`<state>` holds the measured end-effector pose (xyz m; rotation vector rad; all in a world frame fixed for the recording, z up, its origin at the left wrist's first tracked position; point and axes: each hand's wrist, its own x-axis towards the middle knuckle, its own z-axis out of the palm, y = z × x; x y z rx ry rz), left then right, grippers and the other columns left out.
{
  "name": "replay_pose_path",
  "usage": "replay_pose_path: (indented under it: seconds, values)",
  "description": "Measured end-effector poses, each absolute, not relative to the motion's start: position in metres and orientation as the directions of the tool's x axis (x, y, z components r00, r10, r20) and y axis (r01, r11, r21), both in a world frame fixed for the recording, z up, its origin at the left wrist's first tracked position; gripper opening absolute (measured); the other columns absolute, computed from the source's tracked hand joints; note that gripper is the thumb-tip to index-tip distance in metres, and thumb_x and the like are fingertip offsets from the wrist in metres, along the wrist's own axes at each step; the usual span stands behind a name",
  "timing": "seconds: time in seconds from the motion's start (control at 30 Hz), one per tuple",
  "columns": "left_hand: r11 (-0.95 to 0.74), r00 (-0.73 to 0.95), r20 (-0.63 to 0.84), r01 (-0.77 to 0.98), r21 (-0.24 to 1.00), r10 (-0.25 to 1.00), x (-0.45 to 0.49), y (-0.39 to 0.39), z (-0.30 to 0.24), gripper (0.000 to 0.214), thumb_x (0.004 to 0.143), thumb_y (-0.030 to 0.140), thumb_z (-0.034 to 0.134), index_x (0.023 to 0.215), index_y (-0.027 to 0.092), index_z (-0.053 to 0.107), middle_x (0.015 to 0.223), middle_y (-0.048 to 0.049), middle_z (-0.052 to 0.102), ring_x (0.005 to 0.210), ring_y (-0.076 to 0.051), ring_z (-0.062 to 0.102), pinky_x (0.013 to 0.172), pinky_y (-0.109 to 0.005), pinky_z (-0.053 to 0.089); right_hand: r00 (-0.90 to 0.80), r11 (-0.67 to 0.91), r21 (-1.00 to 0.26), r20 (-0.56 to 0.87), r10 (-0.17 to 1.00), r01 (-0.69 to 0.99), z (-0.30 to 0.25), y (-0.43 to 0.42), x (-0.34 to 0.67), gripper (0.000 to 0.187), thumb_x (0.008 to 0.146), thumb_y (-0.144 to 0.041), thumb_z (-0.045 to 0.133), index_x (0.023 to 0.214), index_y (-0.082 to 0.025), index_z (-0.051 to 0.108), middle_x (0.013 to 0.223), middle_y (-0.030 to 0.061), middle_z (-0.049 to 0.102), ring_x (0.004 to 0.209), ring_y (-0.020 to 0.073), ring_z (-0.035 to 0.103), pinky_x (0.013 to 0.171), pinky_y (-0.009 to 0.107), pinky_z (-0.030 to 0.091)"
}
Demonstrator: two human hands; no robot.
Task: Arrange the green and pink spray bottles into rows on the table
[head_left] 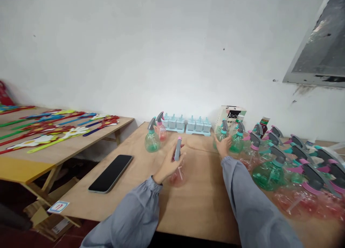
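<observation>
My left hand (170, 164) is wrapped round the neck of a pink spray bottle (178, 177) with a grey trigger head, which stands upright on the wooden table (199, 212). Farther right, my right hand (223, 146) has its fingers round a green spray bottle (222, 135) at the near end of a group. Its fingertips are partly hidden behind the bottle. Beyond my left hand, a green spray bottle (152, 142) and a pink spray bottle (161, 131) stand close together.
Several more spray bottles (269, 174) crowd the right side. Two light blue popsicle molds (198, 127) and a printed box (229, 115) stand by the wall. A black phone (111, 173) lies at left. Another table (81, 144) carries colourful hand-shaped sticks (75, 132).
</observation>
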<state>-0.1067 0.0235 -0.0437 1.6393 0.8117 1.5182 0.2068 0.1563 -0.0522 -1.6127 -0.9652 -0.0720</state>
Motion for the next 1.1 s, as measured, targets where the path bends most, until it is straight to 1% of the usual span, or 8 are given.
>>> replay_pose_path:
  seconds: [0.1, 0.27, 0.4, 0.5, 0.7, 0.83, 1.0, 1.1]
  values:
    - [-0.486, 0.129, 0.506, -0.156, 0.86, 0.853, -0.113, 0.017, -0.033, 0.057, 0.085, 0.057, 0.079, 0.13, 0.022, 0.072, 0.13, -0.0144, 0.078, 0.131, -0.032, 0.07, 0.114, -0.044, 0.052, 0.641, 0.055, -0.797, 0.522, 0.563, 0.601, -0.061, 0.152, 0.203, 0.095, 0.082, -0.069, 0.069, 0.143, -0.002, 0.041, 0.144, 0.0401, 0.053, 0.14, 0.0489, 0.051, 0.117, 0.065, 0.038]
    - [-0.199, 0.287, 0.317, -0.374, 0.906, 0.904, -0.12, 0.012, -0.021, 0.059, 0.077, 0.06, 0.083, 0.115, 0.016, 0.077, 0.118, -0.019, 0.082, 0.126, -0.038, 0.073, 0.076, -0.03, 0.058, 0.472, 0.324, -0.748, 0.632, 0.614, 0.58, -0.1, 0.094, 0.179, 0.1, 0.076, -0.084, 0.065, 0.143, -0.013, 0.042, 0.146, 0.0285, 0.056, 0.14, 0.0384, 0.054, 0.119, 0.057, 0.043]
    - [-0.073, 0.378, 0.255, -0.434, 0.898, 0.89, -0.12, 0.012, -0.022, 0.055, 0.071, 0.054, 0.088, 0.11, 0.017, 0.078, 0.127, -0.0173, 0.079, 0.128, -0.037, 0.072, 0.071, -0.027, 0.055, 0.358, 0.429, -0.75, 0.633, 0.687, 0.504, -0.129, 0.029, 0.155, 0.097, 0.077, -0.082, 0.07, 0.145, -0.019, 0.042, 0.145, 0.0225, 0.059, 0.135, 0.0358, 0.06, 0.117, 0.058, 0.047]
    - [-0.07, 0.34, 0.24, -0.442, 0.894, 0.909, -0.118, 0.012, -0.025, 0.055, 0.068, 0.053, 0.089, 0.107, 0.017, 0.076, 0.121, -0.0157, 0.081, 0.122, -0.034, 0.074, 0.072, -0.027, 0.056, 0.271, 0.435, -0.766, 0.596, 0.756, 0.473, -0.133, -0.001, 0.143, 0.09, 0.081, -0.077, 0.072, 0.145, -0.021, 0.043, 0.144, 0.0206, 0.061, 0.132, 0.0348, 0.063, 0.114, 0.057, 0.051]
    - [-0.125, 0.247, 0.242, -0.41, 0.904, 0.938, -0.121, 0.012, -0.024, 0.047, 0.066, 0.058, 0.087, 0.082, 0.019, 0.065, 0.08, -0.0066, 0.076, 0.079, -0.023, 0.077, 0.048, -0.022, 0.042, 0.24, 0.445, -0.791, 0.569, 0.786, 0.419, -0.12, -0.003, 0.137, 0.09, 0.078, -0.077, 0.075, 0.142, -0.023, 0.044, 0.142, 0.019, 0.062, 0.13, 0.0352, 0.064, 0.112, 0.058, 0.053]
    - [-0.091, 0.301, 0.227, -0.405, 0.91, 0.926, -0.122, 0.013, -0.022, 0.047, 0.065, 0.055, 0.088, 0.087, 0.019, 0.07, 0.081, -0.0074, 0.075, 0.085, -0.024, 0.077, 0.05, -0.022, 0.041, 0.238, 0.439, -0.804, 0.554, 0.798, 0.401, -0.119, -0.002, 0.138, 0.091, 0.076, -0.078, 0.076, 0.141, -0.022, 0.044, 0.141, 0.0189, 0.063, 0.13, 0.0359, 0.064, 0.113, 0.06, 0.052]
    - [-0.097, 0.29, 0.23, -0.41, 0.907, 0.929, -0.122, 0.012, -0.02, 0.043, 0.065, 0.055, 0.086, 0.078, 0.019, 0.066, 0.083, -0.0075, 0.076, 0.083, -0.022, 0.076, 0.048, -0.021, 0.039, 0.212, 0.443, -0.8, 0.554, 0.805, 0.405, -0.117, -0.005, 0.139, 0.091, 0.076, -0.077, 0.076, 0.14, -0.022, 0.044, 0.143, 0.0199, 0.061, 0.133, 0.0367, 0.062, 0.115, 0.06, 0.05]
    - [-0.061, 0.311, 0.186, -0.372, 0.926, 0.932, -0.122, 0.01, -0.019, 0.047, 0.064, 0.056, 0.088, 0.086, 0.019, 0.071, 0.087, -0.0083, 0.077, 0.086, -0.023, 0.077, 0.053, -0.022, 0.044, 0.216, 0.426, -0.807, 0.54, 0.814, 0.41, -0.116, -0.004, 0.14, 0.093, 0.075, -0.079, 0.076, 0.14, -0.022, 0.043, 0.143, 0.0206, 0.061, 0.131, 0.0368, 0.064, 0.113, 0.061, 0.051]
